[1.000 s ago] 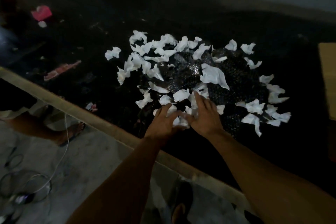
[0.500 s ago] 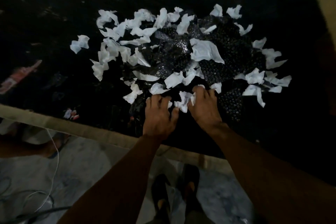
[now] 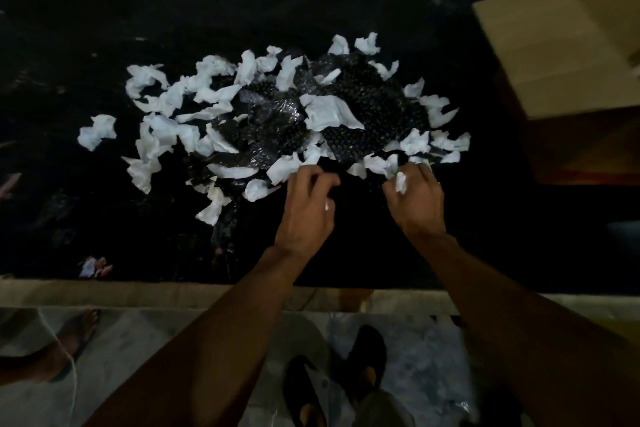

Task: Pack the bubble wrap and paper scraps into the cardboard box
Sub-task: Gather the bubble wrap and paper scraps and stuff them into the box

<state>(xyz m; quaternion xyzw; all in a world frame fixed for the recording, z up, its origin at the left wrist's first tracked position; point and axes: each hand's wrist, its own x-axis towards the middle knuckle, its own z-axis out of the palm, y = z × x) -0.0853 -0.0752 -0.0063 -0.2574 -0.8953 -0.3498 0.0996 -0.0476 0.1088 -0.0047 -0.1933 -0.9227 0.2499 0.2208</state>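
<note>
Paper scraps [image 3: 325,113], centre of the frame: white paper, matt, crumpled, with torn edges. Bubble wrap [image 3: 374,104] under them: dark plastic film, glossy, covered in regular round cells and creased where light catches it. Cardboard box [image 3: 540,55], upper right: tan cardboard, matt, smooth faces. Table top [image 3: 173,10]: black, matt, faintly scuffed. Floor [image 3: 138,340], bottom of the frame: grey, mottled, dull.

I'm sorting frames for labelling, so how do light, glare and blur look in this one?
Head view: dim overall; the black table swallows detail, so the bubble wrap shows mostly by small glints; the white paper scraps stand out clearly; the cardboard box at the right edge looks soft and smeared; left hand and right hand are slightly blurred.
</note>
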